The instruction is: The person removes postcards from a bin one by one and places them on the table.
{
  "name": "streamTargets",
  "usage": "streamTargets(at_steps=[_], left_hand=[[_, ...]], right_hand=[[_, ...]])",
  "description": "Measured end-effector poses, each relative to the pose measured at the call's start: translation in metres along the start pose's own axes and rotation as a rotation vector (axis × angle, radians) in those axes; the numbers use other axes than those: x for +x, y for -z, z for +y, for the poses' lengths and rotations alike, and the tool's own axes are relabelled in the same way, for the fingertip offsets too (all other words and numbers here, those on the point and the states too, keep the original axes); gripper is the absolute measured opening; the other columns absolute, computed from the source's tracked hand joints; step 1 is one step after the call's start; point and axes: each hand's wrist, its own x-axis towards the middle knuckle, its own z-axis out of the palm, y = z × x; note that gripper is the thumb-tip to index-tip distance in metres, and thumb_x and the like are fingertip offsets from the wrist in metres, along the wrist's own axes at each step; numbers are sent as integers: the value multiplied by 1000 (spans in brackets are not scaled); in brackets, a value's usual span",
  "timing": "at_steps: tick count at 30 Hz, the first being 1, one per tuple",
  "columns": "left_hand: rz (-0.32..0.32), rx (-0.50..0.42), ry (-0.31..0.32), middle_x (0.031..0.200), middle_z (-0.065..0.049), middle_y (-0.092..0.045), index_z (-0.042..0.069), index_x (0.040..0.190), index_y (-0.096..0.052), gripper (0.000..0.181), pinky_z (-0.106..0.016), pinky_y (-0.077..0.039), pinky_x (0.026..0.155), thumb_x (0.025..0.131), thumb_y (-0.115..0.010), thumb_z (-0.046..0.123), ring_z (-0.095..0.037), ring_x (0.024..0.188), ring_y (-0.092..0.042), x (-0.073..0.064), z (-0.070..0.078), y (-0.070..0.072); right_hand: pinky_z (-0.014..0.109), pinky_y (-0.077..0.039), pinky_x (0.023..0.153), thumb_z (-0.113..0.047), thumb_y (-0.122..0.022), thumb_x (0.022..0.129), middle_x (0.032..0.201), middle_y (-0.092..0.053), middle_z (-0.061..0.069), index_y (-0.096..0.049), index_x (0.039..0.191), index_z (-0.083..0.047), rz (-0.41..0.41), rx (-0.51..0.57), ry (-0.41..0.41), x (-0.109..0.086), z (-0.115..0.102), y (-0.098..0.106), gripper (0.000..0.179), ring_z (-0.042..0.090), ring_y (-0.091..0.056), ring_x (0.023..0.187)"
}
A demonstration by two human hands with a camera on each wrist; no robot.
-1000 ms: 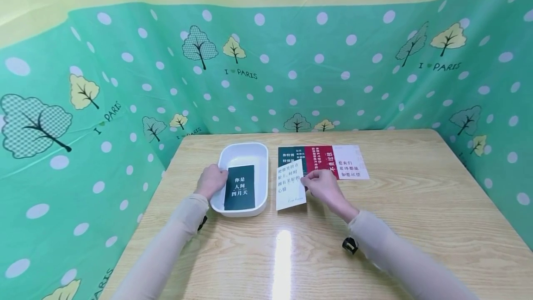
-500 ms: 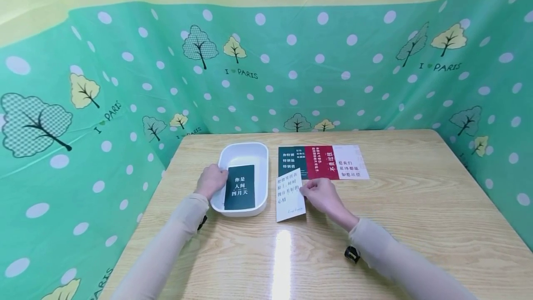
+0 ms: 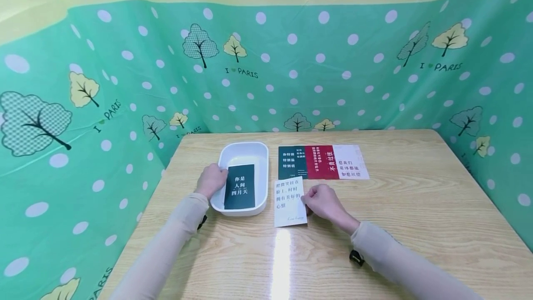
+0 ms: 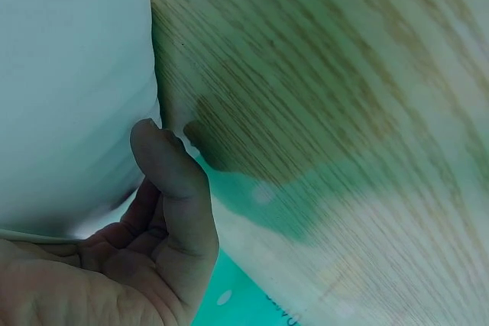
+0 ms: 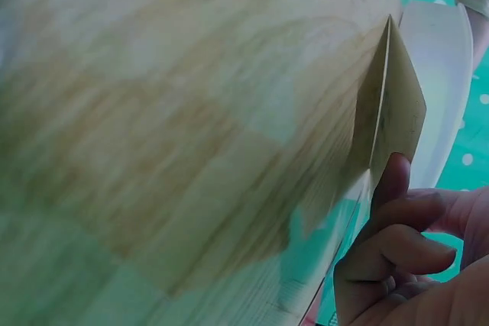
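My left hand (image 3: 212,180) grips the left rim of a white plastic basin (image 3: 243,152); in the left wrist view the thumb (image 4: 179,181) shows against the basin's outer wall (image 4: 69,89). Inside lies a dark green card (image 3: 239,188) with white Chinese characters. Just right of the basin, my right hand (image 3: 326,202) pinches the right edge of a white card (image 3: 289,203) printed with dark characters. From the right wrist view, that card (image 5: 401,104) stands tilted, its far edge close to or on the tabletop, with the other fingers curled below.
Behind the white card a row of cards lies on the wooden table (image 3: 416,207): dark green (image 3: 287,161), red (image 3: 320,163) and white (image 3: 351,163), edge to edge or overlapping. A green dotted curtain (image 3: 316,73) hangs behind and at both sides.
My right hand has drawn the white card nearer to me and lowered it, so it lies flatter and uncovers more of the green card behind. The left hand and basin have stayed put.
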Motion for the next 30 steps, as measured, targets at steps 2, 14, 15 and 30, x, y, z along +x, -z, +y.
streamTargets(at_steps=[2, 14, 15, 30], left_hand=[[-3, 0, -1, 101, -24, -68, -14, 129, -59, 43, -41, -65, 70, 107, -46, 20, -30, 84, -71, 0, 0, 0], [-1, 14, -8, 97, -21, -67, -13, 126, -61, 42, -39, -64, 69, 107, -46, 21, -30, 83, -69, 3, -1, -1], [0, 12, -8, 97, -21, -67, -12, 126, -61, 41, -39, -64, 69, 107, -46, 21, -30, 83, -69, 3, -1, -1], [-4, 10, -11, 100, -23, -68, -12, 125, -61, 41, -40, -65, 68, 106, -47, 21, -29, 82, -70, 2, 0, 1]], right_hand=[[27, -50, 59, -10, -71, 95, 70, -69, 6, -71, 82, -4, -8, -22, 5, 0, 2, 0, 14, 19, -64, 66], [27, -47, 60, -13, -71, 96, 66, -66, 6, -69, 75, -7, -53, -88, -27, 6, 14, 4, 21, 19, -61, 65], [27, -47, 60, -13, -71, 96, 66, -66, 6, -69, 74, -7, -56, -92, -29, 6, 15, 5, 22, 19, -61, 64], [24, -38, 53, -15, -72, 95, 64, -66, 7, -65, 68, -7, -118, -136, -48, 17, 14, 8, 29, 17, -55, 58]])
